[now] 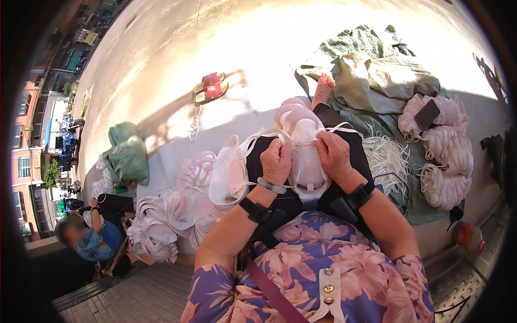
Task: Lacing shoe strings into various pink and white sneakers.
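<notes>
A stack of pale pink and white shoe uppers [307, 167] lies lengthwise over my lap, between my hands. My left hand [276, 162] is closed at its left edge, fingers pinched on a white shoelace [251, 144] that loops out to the left. On the other side my right hand [335, 155] pinches the lace too, and a loop of it stands out to the right. The lace crosses the top upper between both hands. Beside my left knee rests another white upper [226, 171], with a lace trailing by it.
Piled uppers [161, 220] spread to my left, past which a person [99, 237] sits near a green sack [127, 153]. On my right are loose laces [385, 161], bundled uppers [449, 156] with a phone [427, 114], and crumpled sacks [388, 81]. Red sandals [211, 91] lie ahead.
</notes>
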{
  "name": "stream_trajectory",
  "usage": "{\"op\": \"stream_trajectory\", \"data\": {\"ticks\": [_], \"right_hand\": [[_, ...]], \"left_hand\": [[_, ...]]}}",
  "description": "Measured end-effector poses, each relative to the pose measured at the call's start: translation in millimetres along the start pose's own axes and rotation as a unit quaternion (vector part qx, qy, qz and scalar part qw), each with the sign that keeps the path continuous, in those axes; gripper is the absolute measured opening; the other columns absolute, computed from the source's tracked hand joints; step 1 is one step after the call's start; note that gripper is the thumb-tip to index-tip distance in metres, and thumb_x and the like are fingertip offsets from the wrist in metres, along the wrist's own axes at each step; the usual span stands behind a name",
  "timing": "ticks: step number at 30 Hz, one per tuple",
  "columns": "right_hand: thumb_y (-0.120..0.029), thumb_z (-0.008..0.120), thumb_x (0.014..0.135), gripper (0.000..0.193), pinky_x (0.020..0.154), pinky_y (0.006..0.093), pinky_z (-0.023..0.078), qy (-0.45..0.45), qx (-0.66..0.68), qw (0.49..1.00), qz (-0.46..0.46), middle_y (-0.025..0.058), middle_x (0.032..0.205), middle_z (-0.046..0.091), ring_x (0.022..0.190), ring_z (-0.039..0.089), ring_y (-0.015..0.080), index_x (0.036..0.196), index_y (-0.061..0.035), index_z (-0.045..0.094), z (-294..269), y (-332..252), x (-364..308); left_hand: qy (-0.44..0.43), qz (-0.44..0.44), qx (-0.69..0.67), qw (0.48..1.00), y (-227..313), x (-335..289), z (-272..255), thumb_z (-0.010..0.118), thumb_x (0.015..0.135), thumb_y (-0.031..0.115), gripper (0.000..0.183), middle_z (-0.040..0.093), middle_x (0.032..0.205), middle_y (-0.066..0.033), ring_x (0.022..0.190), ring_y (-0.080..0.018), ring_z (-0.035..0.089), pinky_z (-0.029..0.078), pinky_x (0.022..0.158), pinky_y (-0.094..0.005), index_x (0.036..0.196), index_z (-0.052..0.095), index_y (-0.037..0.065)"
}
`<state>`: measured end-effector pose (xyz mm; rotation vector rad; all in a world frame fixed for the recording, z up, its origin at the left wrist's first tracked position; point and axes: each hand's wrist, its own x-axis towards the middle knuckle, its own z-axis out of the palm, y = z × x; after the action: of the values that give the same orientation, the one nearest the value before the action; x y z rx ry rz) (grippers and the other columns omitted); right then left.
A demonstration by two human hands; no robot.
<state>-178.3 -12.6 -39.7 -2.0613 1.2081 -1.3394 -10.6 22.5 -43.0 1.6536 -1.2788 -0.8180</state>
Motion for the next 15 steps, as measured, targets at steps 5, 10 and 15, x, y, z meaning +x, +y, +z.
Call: {"op": "stream_trajectory", "data": {"ticks": [5,10,15], "right_hand": [[-0.003,0.060,0.074,0.016,0.060,0.0378,0.046,-0.017,-0.006,0.999,0.030,0.0129,0.075,0.057,0.067,0.058,0.0308,0.088,-0.0032,0.052,-2,0,-2],[-0.003,0.060,0.075,0.019,0.059,0.0372,0.045,-0.029,0.015,0.998,0.049,0.0114,0.071,0.055,0.065,0.057,0.0302,0.091,-0.0041,0.050,2,2,1],[-0.007,0.063,0.076,0.022,0.055,0.0355,0.045,-0.016,0.066,0.988,0.137,0.0102,0.066,0.053,0.059,0.056,0.0285,0.091,-0.0047,0.047,5,2,-3]], "left_hand": [[0.039,0.112,0.054,0.992,17,3,1,0.057,0.085,0.016,0.021,0.052,0.060,-0.0160,0.051,-0.0320,0.052,0.042,0.049,-0.0329,0.073,0.049,0.002],[0.033,0.144,0.103,0.984,17,6,-2,0.057,0.085,0.016,0.019,0.052,0.062,-0.0170,0.055,-0.0356,0.053,0.043,0.049,-0.0349,0.075,0.050,0.002],[0.041,0.142,0.069,0.987,15,6,0,0.058,0.085,0.016,0.020,0.050,0.060,-0.0143,0.052,-0.0272,0.047,0.041,0.048,-0.0326,0.073,0.049,0.002]]}}
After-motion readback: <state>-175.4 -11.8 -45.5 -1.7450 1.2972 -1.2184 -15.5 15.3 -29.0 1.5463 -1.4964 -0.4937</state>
